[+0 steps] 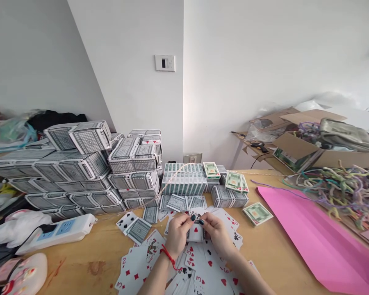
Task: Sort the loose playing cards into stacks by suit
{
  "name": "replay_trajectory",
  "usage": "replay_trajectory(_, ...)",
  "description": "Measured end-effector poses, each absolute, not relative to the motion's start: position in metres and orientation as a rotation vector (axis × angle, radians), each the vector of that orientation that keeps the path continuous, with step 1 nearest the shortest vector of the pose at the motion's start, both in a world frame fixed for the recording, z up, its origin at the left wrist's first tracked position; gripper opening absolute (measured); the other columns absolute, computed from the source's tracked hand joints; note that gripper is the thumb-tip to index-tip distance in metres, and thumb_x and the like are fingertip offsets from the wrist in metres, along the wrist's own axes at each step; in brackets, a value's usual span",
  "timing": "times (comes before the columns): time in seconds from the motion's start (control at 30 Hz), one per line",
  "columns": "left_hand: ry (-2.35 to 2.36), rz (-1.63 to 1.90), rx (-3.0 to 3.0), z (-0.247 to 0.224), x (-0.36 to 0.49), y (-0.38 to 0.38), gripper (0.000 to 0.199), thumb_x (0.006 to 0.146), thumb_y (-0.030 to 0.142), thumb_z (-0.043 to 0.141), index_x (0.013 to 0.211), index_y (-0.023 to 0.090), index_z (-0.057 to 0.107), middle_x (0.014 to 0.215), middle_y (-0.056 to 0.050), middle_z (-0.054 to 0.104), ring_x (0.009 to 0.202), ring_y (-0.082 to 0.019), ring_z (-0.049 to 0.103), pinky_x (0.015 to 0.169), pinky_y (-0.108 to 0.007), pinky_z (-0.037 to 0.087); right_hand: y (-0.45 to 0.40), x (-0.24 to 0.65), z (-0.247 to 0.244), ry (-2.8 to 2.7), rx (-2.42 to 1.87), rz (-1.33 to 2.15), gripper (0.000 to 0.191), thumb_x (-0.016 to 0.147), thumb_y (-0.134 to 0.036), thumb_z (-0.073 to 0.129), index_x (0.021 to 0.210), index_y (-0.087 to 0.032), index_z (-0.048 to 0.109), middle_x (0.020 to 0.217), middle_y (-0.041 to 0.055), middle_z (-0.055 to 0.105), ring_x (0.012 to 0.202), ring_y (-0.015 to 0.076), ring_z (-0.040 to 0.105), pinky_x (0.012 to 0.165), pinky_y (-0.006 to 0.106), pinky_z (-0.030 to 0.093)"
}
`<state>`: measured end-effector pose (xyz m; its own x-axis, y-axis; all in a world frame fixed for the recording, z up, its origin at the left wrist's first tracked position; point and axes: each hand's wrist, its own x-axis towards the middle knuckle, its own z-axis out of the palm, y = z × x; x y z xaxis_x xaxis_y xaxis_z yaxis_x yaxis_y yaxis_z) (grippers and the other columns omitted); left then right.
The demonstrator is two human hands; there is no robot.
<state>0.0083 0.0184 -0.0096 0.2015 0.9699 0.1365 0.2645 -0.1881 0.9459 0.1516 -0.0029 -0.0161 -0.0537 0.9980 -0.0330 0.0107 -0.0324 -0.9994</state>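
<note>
While my left hand [177, 235] and right hand [217, 235] pinch a few cards [196, 234] at lower centre, an uneven grip could let them slip, and my red string bracelet [171, 258] might snag the loose cards [133, 266] beneath.

Wooden table [273, 254], loose playing cards [135, 266], card-covered blocks [230, 196], pink sheet [298, 221], power strip [64, 229]

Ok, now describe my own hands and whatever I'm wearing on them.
Your left hand has a thin red cord bracelet at the wrist, its end hanging loose. Your right hand shows no bracelet. Both thumbnails are painted a dark teal. No sleeves show on either forearm.
</note>
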Motion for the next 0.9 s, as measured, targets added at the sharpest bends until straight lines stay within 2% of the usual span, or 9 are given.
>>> replay_trajectory(0.13,1.225,1.028,1.549,-0.015,0.007,0.021,0.040,0.077,0.046,0.046,0.049,0.018,0.040,0.049,0.005,0.033,0.048,-0.010,0.035,0.045,-0.020,0.030,-0.002,0.150,-0.018,-1.208,-1.244,1.254,0.035,0.073,-0.054,0.052,0.068,-0.019,0.050,0.052,-0.0056,0.037,0.044,0.0090,0.033,0.042,0.022,0.029)
replay_trajectory(0.23,1.345,1.101,1.600,-0.016,0.006,0.020,0.036,0.079,0.043,0.044,0.056,0.017,0.051,0.051,0.002,0.045,0.051,-0.012,0.043,0.047,-0.021,0.034,-0.003,0.146,-0.021,-1.170,-1.250,1.229,0.036,0.069,-0.051,0.058,0.082,-0.019,0.052,0.054,-0.0054,0.040,0.046,0.0110,0.040,0.045,0.024,0.038)
replay_trajectory(0.33,1.360,1.149,1.656,-0.015,0.004,0.018,0.028,0.081,0.038,0.043,0.080,0.018,0.062,0.068,-0.004,0.062,0.061,-0.016,0.054,0.053,-0.024,0.042,-0.005,0.143,-0.024,-1.183,-1.293,1.167,0.039,0.069,-0.050,0.059,0.091,-0.019,0.053,0.056,-0.0037,0.045,0.050,0.0150,0.049,0.051,0.030,0.047)
replay_trajectory(0.43,1.281,1.140,1.734,-0.013,0.001,0.017,0.025,0.081,0.033,0.046,0.094,0.022,0.064,0.086,-0.006,0.067,0.072,-0.018,0.059,0.064,-0.027,0.048,-0.005,0.145,-0.026,-1.213,-1.326,1.103,0.039,0.071,-0.050,0.055,0.094,-0.019,0.057,0.059,0.0002,0.053,0.053,0.0182,0.054,0.054,0.035,0.050)
replay_trajectory(0.57,1.250,1.112,1.775,-0.013,-0.001,0.019,0.023,0.079,0.029,0.049,0.095,0.024,0.064,0.090,-0.005,0.067,0.076,-0.019,0.061,0.067,-0.029,0.050,-0.003,0.150,-0.029,-1.219,-1.323,1.138,0.042,0.072,-0.048,0.055,0.102,-0.019,0.058,0.075,0.0061,0.065,0.059,0.0227,0.062,0.057,0.039,0.052)
replay_trajectory(0.73,1.256,1.128,1.805,-0.011,0.000,0.019,0.021,0.079,0.027,0.048,0.092,0.023,0.064,0.086,-0.004,0.065,0.070,-0.017,0.059,0.064,-0.027,0.049,-0.002,0.153,-0.027,-1.196,-1.327,1.230,0.045,0.072,-0.045,0.055,0.108,-0.019,0.058,0.080,0.0056,0.068,0.057,0.0232,0.064,0.058,0.038,0.052)
replay_trajectory(0.9,1.270,1.122,1.779,-0.011,-0.001,0.021,0.021,0.079,0.025,0.047,0.091,0.021,0.064,0.085,-0.004,0.063,0.072,-0.016,0.058,0.064,-0.027,0.048,-0.003,0.154,-0.015,-1.082,-1.150,1.465,0.032,0.075,-0.042,0.052,0.097,-0.021,0.061,0.080,0.0046,0.067,0.060,0.0226,0.064,0.058,0.038,0.051)
